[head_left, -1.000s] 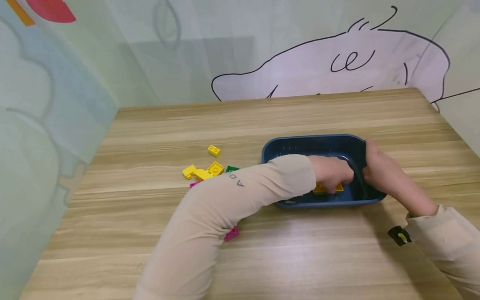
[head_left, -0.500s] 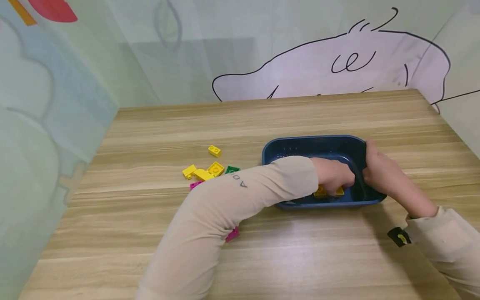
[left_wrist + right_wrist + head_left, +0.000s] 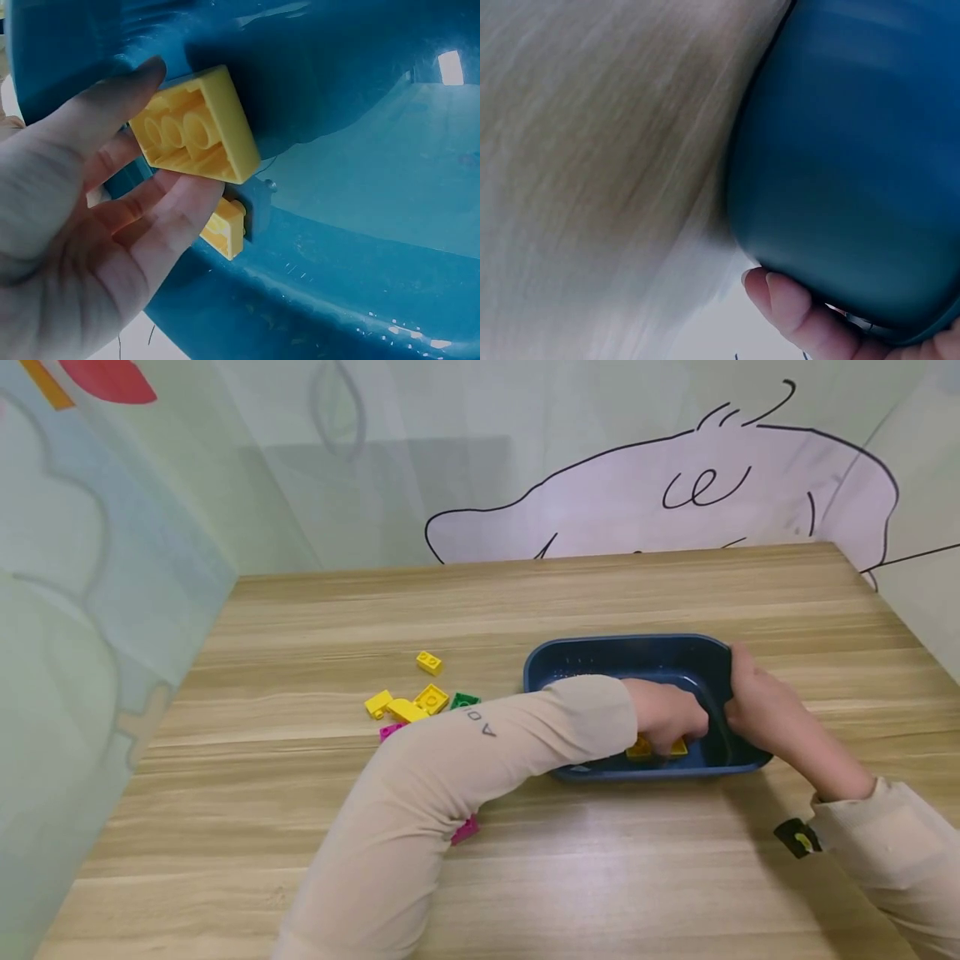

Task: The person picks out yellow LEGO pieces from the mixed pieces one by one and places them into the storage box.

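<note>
— what has your left grip [image 3: 666,712] got?

— a yellow brick [image 3: 195,124]. i've got that grip down inside the blue tub [image 3: 630,652], closed no further than the brick's width, thumb at one edge and fingers at the opposite one; the hollow underside faces my left wrist view.

— anything crowding it?

— a second brick [image 3: 226,231], yellow too, just past the fingertips; i can't tell whether they touch. i'd pinch on the edges, so nothing twists, and lift clear of that neighbour before any sideways move.

— and the right grip [image 3: 765,706]?

— curled round the tub's rim, to the right of the left grip. a firm but quiet hold seems best, since tugging could slide the tub on the desk [image 3: 600,877].

— what else matters?

— the left sleeve [image 3: 450,760]. it partly covers the scatter left of the grip, yellow pieces [image 3: 432,698], a green piece [image 3: 465,700], magenta pieces [image 3: 467,831], so i'd raise the forearm before swinging it.
</note>
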Available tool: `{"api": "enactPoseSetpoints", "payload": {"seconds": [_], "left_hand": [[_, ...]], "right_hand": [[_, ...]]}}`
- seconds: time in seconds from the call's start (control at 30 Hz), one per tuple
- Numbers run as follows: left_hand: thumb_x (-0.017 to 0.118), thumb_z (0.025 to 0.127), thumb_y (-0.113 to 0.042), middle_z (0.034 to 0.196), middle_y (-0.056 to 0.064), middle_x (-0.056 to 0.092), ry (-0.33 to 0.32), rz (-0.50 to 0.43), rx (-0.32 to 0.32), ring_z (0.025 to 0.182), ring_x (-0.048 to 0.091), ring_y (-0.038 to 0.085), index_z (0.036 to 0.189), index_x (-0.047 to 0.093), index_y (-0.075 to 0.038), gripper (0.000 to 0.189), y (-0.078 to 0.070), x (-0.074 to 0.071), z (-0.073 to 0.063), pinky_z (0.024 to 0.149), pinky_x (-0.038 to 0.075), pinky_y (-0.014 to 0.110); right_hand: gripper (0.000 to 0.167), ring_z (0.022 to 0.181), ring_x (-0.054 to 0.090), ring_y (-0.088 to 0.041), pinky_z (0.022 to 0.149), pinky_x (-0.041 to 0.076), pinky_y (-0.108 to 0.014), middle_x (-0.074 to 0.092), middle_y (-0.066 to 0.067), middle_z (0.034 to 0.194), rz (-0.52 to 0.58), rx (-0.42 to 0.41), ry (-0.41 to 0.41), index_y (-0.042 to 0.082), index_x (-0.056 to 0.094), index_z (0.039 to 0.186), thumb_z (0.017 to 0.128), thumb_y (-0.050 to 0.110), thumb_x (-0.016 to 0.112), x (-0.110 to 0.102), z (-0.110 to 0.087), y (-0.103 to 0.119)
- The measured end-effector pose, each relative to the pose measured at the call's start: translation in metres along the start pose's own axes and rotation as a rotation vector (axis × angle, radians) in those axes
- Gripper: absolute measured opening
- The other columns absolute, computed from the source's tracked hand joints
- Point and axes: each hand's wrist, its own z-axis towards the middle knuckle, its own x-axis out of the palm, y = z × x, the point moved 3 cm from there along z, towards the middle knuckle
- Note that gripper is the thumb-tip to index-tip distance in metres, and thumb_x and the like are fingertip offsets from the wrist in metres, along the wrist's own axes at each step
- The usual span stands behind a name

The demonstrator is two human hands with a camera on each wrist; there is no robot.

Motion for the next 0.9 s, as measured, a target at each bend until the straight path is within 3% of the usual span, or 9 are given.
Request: {"api": "enactPoseSetpoints", "payload": {"seconds": [0.27, 0.47, 0.67, 0.9], "left_hand": [[0.071, 0.082, -0.021, 0.121, -0.003, 0.056, 0.005, -0.037, -0.008, 0.100, 0.048, 0.012, 0.123, 0.057, -0.018, 0.043, 0.001, -0.001, -0.001, 0.088, 0.043, 0.020], [0.072, 0.082, -0.021, 0.121, -0.003, 0.057, -0.006, -0.039, 0.009, 0.100, 0.048, 0.013, 0.121, 0.057, -0.018, 0.041, 0.002, -0.003, -0.004, 0.088, 0.043, 0.020], [0.070, 0.083, -0.020, 0.126, -0.003, 0.053, -0.017, 0.007, 0.026, 0.104, 0.046, 0.012, 0.123, 0.053, -0.017, 0.044, 0.003, -0.006, -0.008, 0.090, 0.041, 0.020], [0.071, 0.082, -0.021, 0.129, -0.003, 0.049, -0.002, -0.014, -0.016, 0.107, 0.045, 0.013, 0.126, 0.050, -0.018, 0.048, 0.010, -0.010, -0.018, 0.091, 0.040, 0.019]], "right_hand": [[0.068, 0.062, 0.050, -0.034, 0.055, 0.044, -0.048, 0.050, -0.036, 0.081, -0.002, -0.015, -0.008, -0.023, 0.011, 0.127, 0.073, -0.007, 0.048, 0.001, 0.000, -0.002], [0.069, 0.065, 0.052, -0.038, 0.058, 0.045, -0.051, 0.049, -0.043, 0.089, -0.010, -0.009, -0.009, -0.025, 0.010, 0.127, 0.072, -0.007, 0.048, 0.001, 0.000, -0.002], [0.070, 0.065, 0.052, -0.036, 0.057, 0.045, -0.051, 0.049, -0.041, 0.088, -0.005, -0.006, -0.007, -0.025, 0.010, 0.128, 0.072, -0.007, 0.048, 0.001, 0.001, -0.001], [0.069, 0.067, 0.053, -0.037, 0.059, 0.046, -0.053, 0.049, -0.043, 0.092, -0.004, 0.007, -0.011, -0.024, 0.010, 0.128, 0.073, -0.007, 0.048, 0.001, 0.000, 0.000]]}}
